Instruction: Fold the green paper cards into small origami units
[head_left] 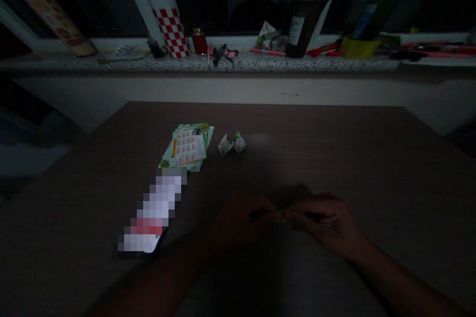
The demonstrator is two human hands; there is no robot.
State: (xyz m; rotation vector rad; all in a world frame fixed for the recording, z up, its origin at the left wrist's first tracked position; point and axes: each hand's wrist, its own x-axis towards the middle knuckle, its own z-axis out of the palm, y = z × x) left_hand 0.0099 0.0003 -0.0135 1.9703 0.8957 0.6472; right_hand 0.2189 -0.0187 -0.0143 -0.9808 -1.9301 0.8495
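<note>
My left hand (248, 218) and my right hand (324, 220) meet low over the table, fingertips nearly touching. Between them they pinch a small folded piece of paper (281, 216); only a pale sliver shows, the rest being covered by fingers or shadow. Beyond my left hand sits a folded paper figure (232, 144) with two pointed halves. To its left lies a loose stack of printed paper slips (189, 148), greenish with red and white print. A phone (152, 215), its lit screen blurred out, rests left of my left hand.
The brown wooden table (353, 158) ends at a wall below a granite windowsill (245, 65). Along the sill stand a red-checked white bottle (169, 25), a small red jar (200, 42), a dark plastic cup (303, 25) and a green bottle (383, 5). The room is dim.
</note>
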